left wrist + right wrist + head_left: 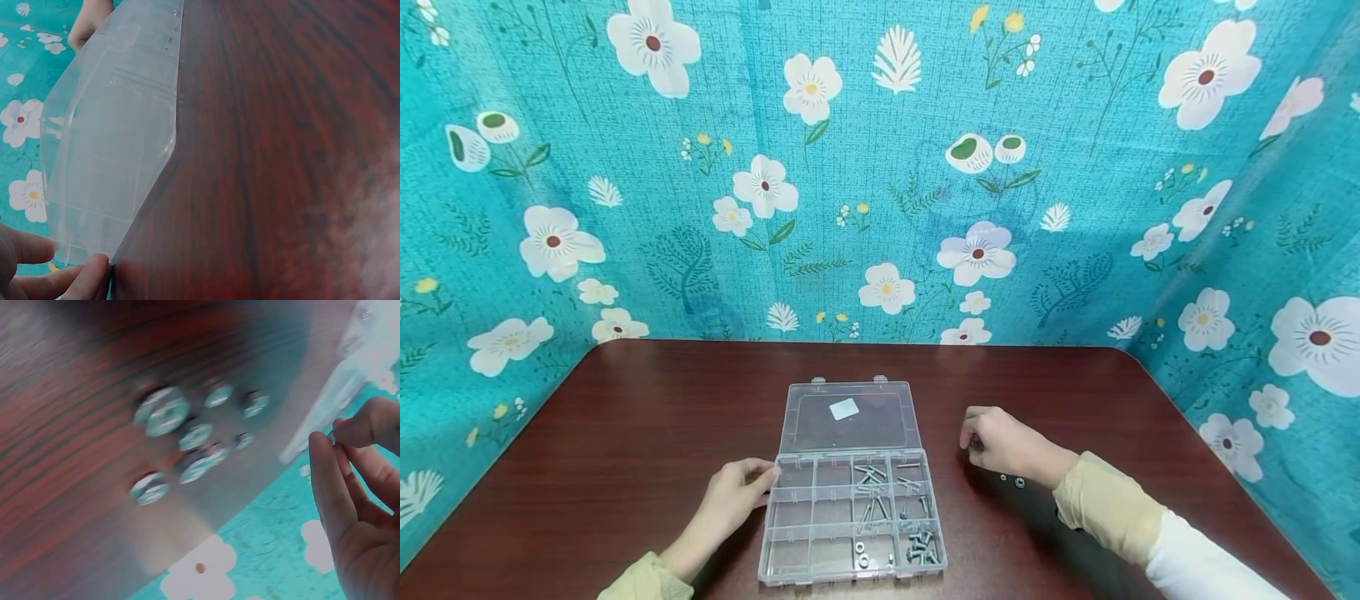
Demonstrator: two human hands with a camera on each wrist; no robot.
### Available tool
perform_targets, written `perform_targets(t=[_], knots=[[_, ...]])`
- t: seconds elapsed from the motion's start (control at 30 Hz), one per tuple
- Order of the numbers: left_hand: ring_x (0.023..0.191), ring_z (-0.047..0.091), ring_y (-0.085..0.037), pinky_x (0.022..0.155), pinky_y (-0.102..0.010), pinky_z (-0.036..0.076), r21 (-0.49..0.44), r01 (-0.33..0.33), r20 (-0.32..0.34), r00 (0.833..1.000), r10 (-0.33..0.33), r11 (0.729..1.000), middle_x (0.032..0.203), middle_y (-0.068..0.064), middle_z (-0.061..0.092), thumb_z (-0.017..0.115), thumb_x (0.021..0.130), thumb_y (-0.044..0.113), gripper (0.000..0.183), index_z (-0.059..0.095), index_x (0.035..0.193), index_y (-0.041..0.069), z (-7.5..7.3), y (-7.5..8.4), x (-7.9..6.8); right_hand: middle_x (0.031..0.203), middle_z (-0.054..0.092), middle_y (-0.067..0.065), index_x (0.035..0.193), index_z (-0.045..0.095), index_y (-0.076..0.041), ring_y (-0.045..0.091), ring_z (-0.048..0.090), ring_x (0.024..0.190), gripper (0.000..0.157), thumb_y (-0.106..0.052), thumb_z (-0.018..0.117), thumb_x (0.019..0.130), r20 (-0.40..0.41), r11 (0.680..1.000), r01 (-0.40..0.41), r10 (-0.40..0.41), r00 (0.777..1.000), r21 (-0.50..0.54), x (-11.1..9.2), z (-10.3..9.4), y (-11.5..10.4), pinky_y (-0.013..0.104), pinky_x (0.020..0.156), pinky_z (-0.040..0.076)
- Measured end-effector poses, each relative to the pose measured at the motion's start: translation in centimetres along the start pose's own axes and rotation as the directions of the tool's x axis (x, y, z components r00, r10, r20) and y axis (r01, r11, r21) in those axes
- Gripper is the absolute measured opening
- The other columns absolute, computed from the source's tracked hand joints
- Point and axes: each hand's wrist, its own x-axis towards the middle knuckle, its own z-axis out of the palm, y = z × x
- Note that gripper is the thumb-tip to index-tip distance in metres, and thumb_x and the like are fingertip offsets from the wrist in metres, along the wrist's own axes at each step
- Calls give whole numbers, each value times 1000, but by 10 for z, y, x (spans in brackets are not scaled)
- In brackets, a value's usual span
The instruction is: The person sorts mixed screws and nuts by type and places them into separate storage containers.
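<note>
A clear plastic compartment box (790, 510) lies on the table, its lid (857, 425) folded back flat behind it. My left hand (737, 492) grips the box's left wall near the hinge, thumb at the rim; the left wrist view shows fingertips (94, 275) at a corner. To the right of the box, my right hand (1000, 442) is over the table. Its thumb and forefinger pinch a small shiny metal piece (332, 439), mostly covered by the fingertips. Several metal nuts (169, 415) lie loose on the table beside that hand, blurred in the right wrist view.
Long screws (871, 479) and short bolts (921, 547) fill compartments in the box's right half; a few nuts (862, 561) sit in a front one. A white label (844, 408) lies on the lid. The dark wooden table (685, 400) meets a teal flowered curtain (850, 208).
</note>
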Motion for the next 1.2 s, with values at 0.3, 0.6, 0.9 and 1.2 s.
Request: perform_targets(t=[0.3,0.6,0.9,1.2], knots=[[82,65,-27,63,-25,58,5,3,6,1000,-3,1000,92,-16,65,57,88,7,24,60,102,-12,-1,0,0,73,51,-2,71,65,-7,2,44,60,14,7,62,67,-79,982,175,-170,982,75,7,-8,-43,8,48,41],[82,65,-26,63,-25,58,0,7,5,1000,-7,1000,92,-15,65,57,88,8,24,60,103,-11,-1,0,0,77,51,-4,73,63,-10,1,46,66,17,7,63,69,-127,901,425,-413,902,90,15,-7,-90,2,56,38],[81,65,-25,63,-25,58,1,2,3,1000,-2,1000,91,-15,65,57,88,8,24,60,102,-11,-1,0,0,80,52,-7,76,64,-14,-2,48,73,15,1,65,72,-52,831,554,-551,833,54,11,2,-124,-2,65,38],[83,65,-26,63,-25,58,5,1,3,1000,-1,1000,93,-15,65,57,88,8,24,60,103,-11,-1,-1,0,84,54,-11,82,66,-18,-5,50,78,12,-8,67,76,12,838,545,-545,838,26,6,7,-124,-2,69,39]])
